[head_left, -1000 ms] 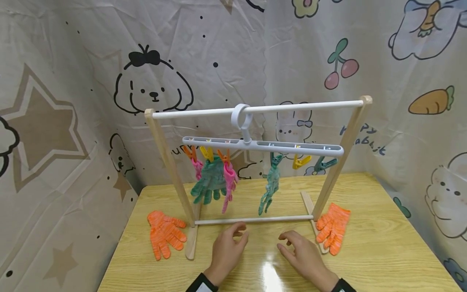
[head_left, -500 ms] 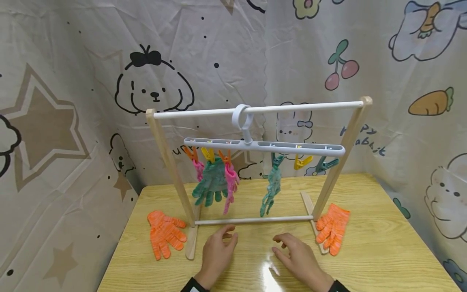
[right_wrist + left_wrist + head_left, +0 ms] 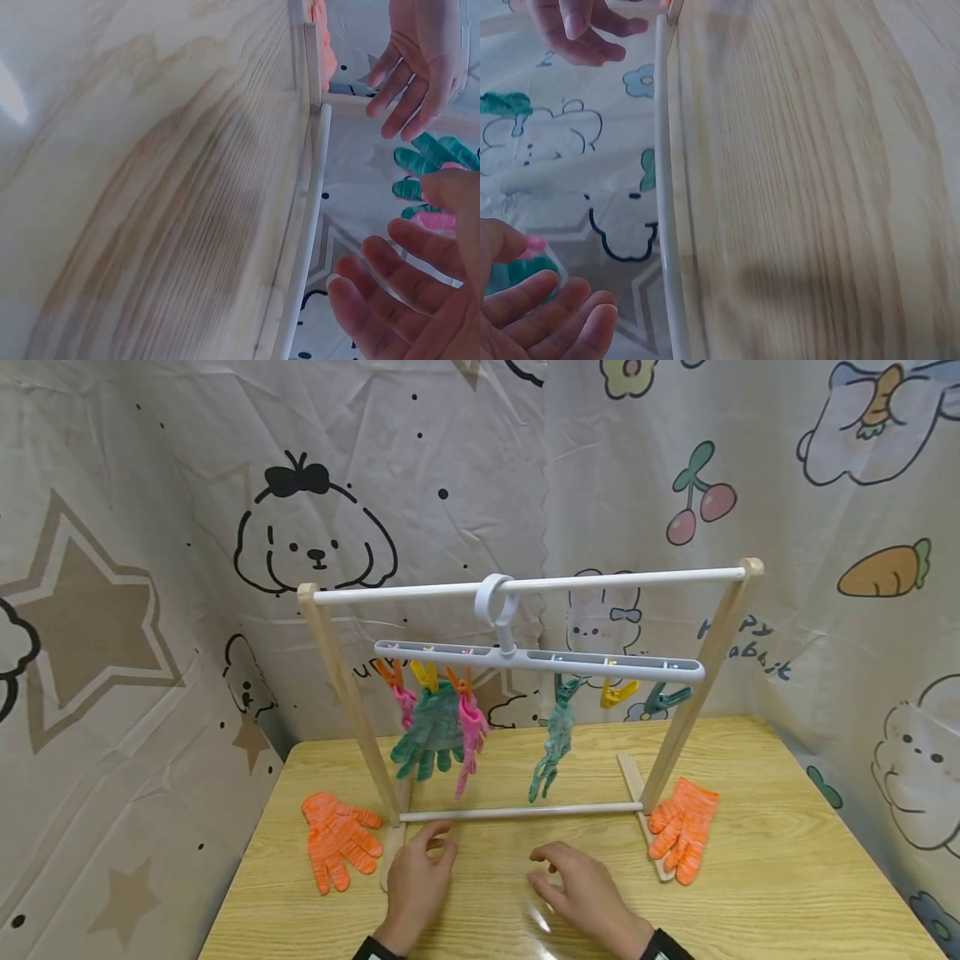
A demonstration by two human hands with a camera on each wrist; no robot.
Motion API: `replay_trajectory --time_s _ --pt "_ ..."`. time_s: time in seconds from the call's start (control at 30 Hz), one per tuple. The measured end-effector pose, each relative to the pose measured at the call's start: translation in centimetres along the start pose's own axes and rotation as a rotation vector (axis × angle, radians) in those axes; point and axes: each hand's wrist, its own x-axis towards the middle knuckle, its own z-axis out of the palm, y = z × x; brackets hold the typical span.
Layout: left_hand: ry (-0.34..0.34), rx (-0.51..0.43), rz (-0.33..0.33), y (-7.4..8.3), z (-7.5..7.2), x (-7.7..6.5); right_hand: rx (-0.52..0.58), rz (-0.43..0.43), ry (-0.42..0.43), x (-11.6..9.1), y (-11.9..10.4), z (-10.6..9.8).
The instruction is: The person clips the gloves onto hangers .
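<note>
My left hand hovers over the table by the rack's left foot, its fingers loosely bent around nothing. To the right, my right hand is likewise relaxed and holds nothing. Both wrist views show bare, spread fingers. An orange glove lies left of my left hand; another orange glove rests partly on the rack's right foot. From the grey hanger, clips hold a green glove, two pink gloves, the nearer pink glove folded narrow, and a second green glove.
The hanger hooks over the white top bar of a wooden rack. A yellow clip and a dark teal clip hang without gloves at its right. A low white bar crosses in front of my hands. Printed curtain surrounds the table.
Both hands have drifted left above the table, the left one towards the rack's left foot. The gloves, hanger and rack stay where they were.
</note>
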Motion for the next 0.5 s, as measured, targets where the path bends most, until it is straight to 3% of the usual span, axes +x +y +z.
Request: replay_trajectory --time_s 0.5 --pt "0.019 0.142 -0.055 -4.2 -3.5 1.7 0.043 -0.019 -0.126 0.5 -1.2 1.4"
